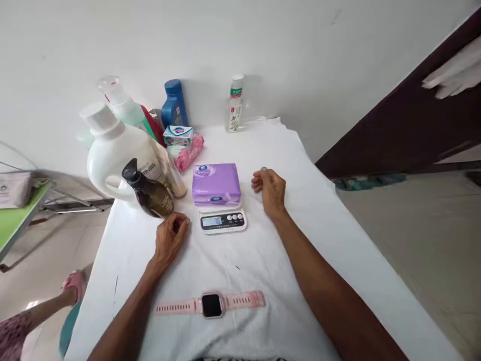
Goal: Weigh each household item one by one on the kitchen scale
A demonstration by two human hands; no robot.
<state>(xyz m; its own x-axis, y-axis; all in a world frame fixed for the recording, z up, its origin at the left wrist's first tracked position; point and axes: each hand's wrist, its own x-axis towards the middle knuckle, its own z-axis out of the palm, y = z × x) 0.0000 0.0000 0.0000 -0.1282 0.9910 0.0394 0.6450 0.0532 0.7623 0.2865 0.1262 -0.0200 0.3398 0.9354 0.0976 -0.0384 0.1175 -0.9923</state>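
A purple pack of tissues [216, 181] lies on a small white kitchen scale [224, 229], whose lit display seems to read 76. My left hand [171, 236] rests on the cloth left of the scale, just below a dark brown pump bottle [156, 196]. Its fingers are curled into a loose fist with nothing visible inside. To the right of the tissue pack, and apart from it, my right hand [271, 190] lies on its side. Its fingers are loosely bent, the thumb stands off them, and it holds nothing.
A pink-strapped smartwatch [211, 305] lies on the white cloth [323, 260] near me. Further left stand a big white jug [124, 150], a blue bottle [175, 106], a soap box [178, 135] and a pink packet [190, 153]. A clear bottle [235, 108] stands by the wall. Another person's foot [73, 286] shows lower left.
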